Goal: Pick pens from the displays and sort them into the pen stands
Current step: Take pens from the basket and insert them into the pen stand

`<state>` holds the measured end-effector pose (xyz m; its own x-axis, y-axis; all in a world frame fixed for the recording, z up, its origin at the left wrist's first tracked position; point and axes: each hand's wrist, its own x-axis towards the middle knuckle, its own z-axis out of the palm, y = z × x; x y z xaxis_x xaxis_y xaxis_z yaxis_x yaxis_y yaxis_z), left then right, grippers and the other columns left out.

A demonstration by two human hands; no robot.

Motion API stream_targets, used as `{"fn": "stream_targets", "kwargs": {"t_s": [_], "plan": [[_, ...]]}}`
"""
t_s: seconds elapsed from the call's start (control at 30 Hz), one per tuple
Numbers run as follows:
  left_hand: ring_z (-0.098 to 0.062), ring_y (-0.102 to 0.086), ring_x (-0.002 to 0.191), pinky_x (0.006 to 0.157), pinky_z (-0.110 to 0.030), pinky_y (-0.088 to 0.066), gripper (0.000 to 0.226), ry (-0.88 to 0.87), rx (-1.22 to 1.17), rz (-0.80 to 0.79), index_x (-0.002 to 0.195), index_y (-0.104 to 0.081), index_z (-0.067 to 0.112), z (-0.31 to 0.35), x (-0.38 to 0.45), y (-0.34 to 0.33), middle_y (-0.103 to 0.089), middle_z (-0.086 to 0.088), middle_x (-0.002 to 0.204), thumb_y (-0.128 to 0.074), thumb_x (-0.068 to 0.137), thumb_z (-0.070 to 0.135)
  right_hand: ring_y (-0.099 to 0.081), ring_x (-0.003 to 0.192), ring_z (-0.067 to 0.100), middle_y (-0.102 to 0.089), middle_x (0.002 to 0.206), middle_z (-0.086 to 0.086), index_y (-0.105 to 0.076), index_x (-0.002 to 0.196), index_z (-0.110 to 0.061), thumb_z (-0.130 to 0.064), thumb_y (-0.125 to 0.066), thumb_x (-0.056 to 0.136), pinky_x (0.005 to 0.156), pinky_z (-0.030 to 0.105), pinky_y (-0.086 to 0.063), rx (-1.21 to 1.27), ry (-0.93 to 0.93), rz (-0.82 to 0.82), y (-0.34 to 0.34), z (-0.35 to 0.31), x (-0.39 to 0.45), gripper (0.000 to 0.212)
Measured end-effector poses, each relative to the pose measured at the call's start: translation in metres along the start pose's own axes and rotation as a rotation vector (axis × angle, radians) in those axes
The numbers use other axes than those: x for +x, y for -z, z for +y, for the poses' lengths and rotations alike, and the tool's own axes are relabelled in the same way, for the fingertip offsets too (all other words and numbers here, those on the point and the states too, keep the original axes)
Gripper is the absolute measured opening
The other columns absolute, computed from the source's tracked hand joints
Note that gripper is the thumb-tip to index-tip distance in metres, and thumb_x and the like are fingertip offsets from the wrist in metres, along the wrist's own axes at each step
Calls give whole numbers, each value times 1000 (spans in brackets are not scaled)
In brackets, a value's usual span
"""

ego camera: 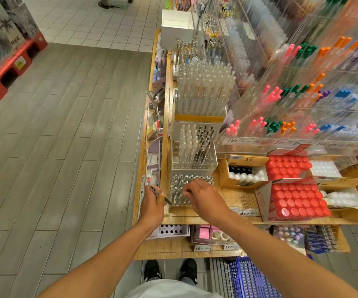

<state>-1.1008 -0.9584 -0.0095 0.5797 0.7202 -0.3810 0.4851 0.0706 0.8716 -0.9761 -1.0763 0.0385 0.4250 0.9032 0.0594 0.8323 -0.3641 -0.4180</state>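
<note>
Left hand grips dark pen beside clear pen stand; right hand fingertips pinch pen inside it.

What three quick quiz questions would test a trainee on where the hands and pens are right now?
1. True or false: the left hand holds a pen.
2. Which stand is the right hand reaching into?
A. the tall stand of white pens
B. the nearest clear pen stand
C. the red-capped box
3. Fill in: the blue ____ sits on the floor, by the person's right shoe.

Key: 1 true; 2 B; 3 basket.
</note>
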Motion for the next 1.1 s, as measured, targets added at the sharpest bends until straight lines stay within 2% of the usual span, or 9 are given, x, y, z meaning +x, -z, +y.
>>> {"fn": "stream_targets", "kwargs": {"t_s": [0.1,0.2,0.3,0.37,0.47,0.53,0.73,0.93,1.1], "plan": [[-29,-60,102,91,-45,-51,4,-62,83,-5,106,-46,12,0,-1,-3,-58,-10,108,-45,103,10,-60,82,25,-63,95,8,-66,100,-6,-18,-55,97,69,32,-48,-37,37,21,-4,1,-2,16],[-26,-59,99,88,-40,-51,16,-124,163,-14,105,-48,14,-4,1,-7,-57,-7,107,-47,99,-1,-61,85,28,-64,96,10,-66,103,-6,-17,-53,98,71,36,-50,-65,37,-5,-10,2,-2,18],[-20,-57,95,82,-35,-50,19,-177,253,-34,101,-48,20,-9,5,-12,-57,-3,105,-50,98,2,-61,91,29,-65,100,10,-66,109,-5,-18,-52,98,78,37,-51,-104,34,-43,-18,5,-2,22],[-17,-56,92,76,-28,-48,26,-203,304,-54,98,-47,25,-13,8,-15,-56,-1,104,-49,97,0,-61,87,29,-65,95,10,-68,105,-5,-18,-57,96,79,39,-51,-134,41,-48,-20,5,0,19],[-11,-55,87,68,-20,-44,29,-222,371,-81,101,-49,25,-16,13,-17,-56,0,105,-47,97,-4,-60,71,24,-64,78,4,-72,87,-7,-12,-74,83,66,38,-53,-159,74,7,-23,4,1,6],[-9,-54,85,65,-18,-42,26,-229,408,-89,107,-51,22,-18,16,-19,-56,0,106,-46,98,-2,-56,68,21,-62,75,1,-73,82,-11,-14,-77,79,63,35,-52,-151,78,42,-25,4,1,6],[-15,-58,99,82,-28,-50,34,-248,500,-120,122,-57,16,-21,18,-20,-59,3,118,-50,95,-3,-52,76,17,-57,78,-6,-75,83,-20,-28,-78,79,64,30,-43,-168,58,104,-26,7,5,10],[-15,-61,95,81,-26,-51,25,-268,487,-80,113,-67,17,-22,22,-22,-64,2,108,-59,94,3,-51,77,17,-57,81,-7,-75,87,-21,-32,-77,80,65,31,-43,-201,56,107,-30,11,6,13],[-17,-61,94,83,-31,-52,21,-289,505,-69,110,-68,15,-25,23,-20,-66,1,107,-61,93,4,-49,83,15,-58,85,-9,-75,90,-24,-37,-74,82,70,30,-39,-271,103,113,-34,19,5,15]]}}
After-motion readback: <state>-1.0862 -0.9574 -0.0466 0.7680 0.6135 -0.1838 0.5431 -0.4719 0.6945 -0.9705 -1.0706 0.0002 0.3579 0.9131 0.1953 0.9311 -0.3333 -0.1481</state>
